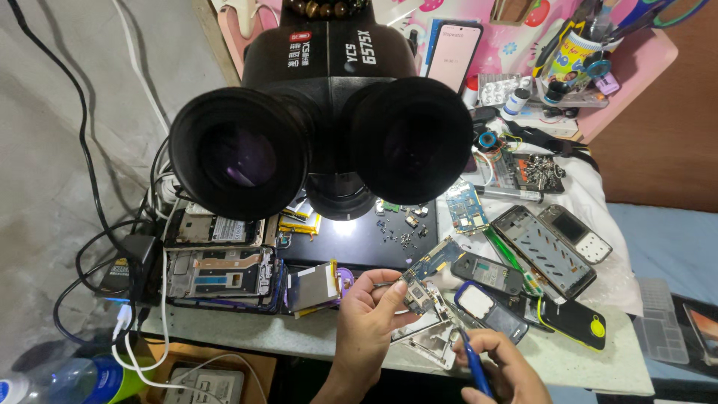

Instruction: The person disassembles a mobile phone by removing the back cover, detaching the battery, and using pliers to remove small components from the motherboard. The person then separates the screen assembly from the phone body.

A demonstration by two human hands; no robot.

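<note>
Now I see my left hand [370, 314] low over the table [314, 337], its fingers [389, 295] pinched shut on a small circuit board [420, 293] below the big black microscope [321, 127]. My right hand [501, 370] sits just beside it, fingers wrapped around a blue tool [473, 368], its tip near the board.

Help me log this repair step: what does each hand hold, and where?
Left hand pinches a small circuit board by its left edge. Right hand holds a blue tool along its handle.
</note>
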